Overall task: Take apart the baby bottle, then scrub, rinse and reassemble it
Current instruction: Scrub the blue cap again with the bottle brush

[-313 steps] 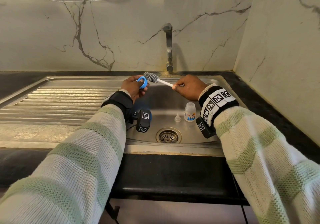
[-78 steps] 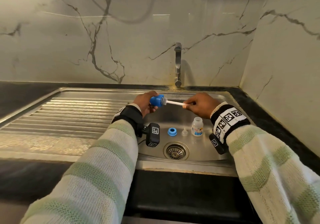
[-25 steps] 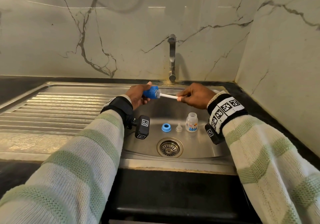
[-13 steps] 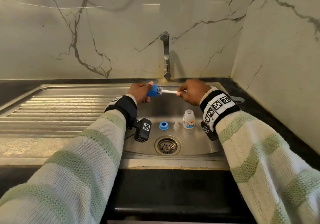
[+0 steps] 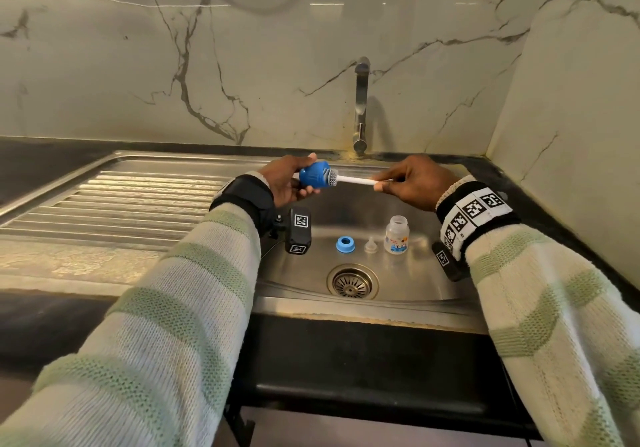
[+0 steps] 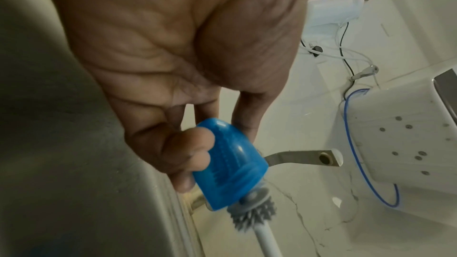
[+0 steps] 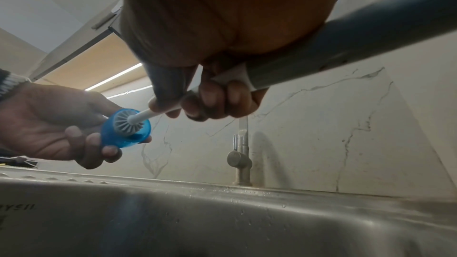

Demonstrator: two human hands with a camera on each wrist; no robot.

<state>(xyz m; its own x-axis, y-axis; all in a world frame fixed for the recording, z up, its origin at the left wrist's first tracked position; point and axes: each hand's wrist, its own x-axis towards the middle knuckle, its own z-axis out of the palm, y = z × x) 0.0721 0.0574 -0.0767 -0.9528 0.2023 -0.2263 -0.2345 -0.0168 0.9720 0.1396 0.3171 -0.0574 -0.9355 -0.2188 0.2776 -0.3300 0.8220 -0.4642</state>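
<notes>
My left hand [image 5: 284, 183] grips the blue bottle cap [image 5: 313, 177] over the sink, its mouth turned right; the same cap [image 6: 228, 165] fills the left wrist view. My right hand [image 5: 412, 182] holds the white handle of the bottle brush [image 5: 353, 180], whose grey bristle head [image 7: 127, 122] sits mostly inside the cap [image 7: 125, 129]. On the sink floor stand the blue screw ring [image 5: 345, 244], the clear nipple [image 5: 370, 246] and the small open bottle [image 5: 397, 234] in a row.
The steel sink basin [image 5: 415, 284] has a drain [image 5: 352, 282] in front of the parts. A tap [image 5: 361, 104] rises at the back against the marble wall. A ribbed draining board [image 5: 121, 204] lies left; a black counter edge runs in front.
Some seconds ago the left hand held the blue ring against the brush; the ring now lies in the sink and the cap is held instead. The brush head has slid slightly outward within the cap.
</notes>
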